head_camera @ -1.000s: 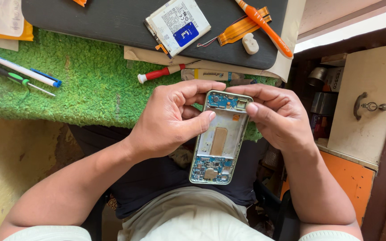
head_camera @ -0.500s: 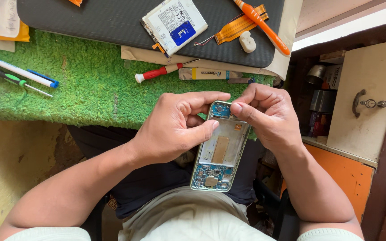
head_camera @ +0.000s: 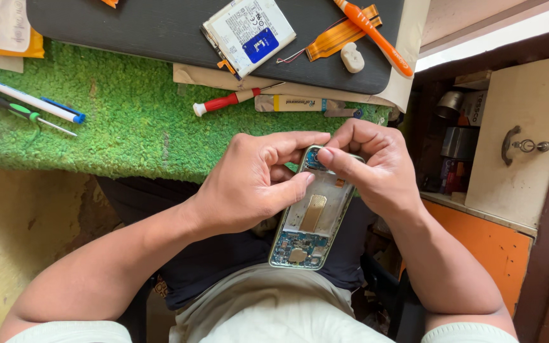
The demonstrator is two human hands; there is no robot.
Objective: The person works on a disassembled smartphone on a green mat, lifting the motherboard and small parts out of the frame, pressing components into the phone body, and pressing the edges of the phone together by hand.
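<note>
Careful, both hands, left (head_camera: 249, 184) & right (head_camera: 370, 165), pinch the opened phone (head_camera: 309, 222) over the lap w/ fingertips closed; a slip could drop it.

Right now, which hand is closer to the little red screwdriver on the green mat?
Left. The left hand sits just below the red screwdriver, gripping the opened phone. The right hand pinches the phone's top, farther to the side.

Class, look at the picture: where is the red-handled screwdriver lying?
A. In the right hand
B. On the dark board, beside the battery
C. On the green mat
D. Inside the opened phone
C: the red-handled screwdriver lies on the green mat, beyond both hands, which hold the opened phone.
</note>
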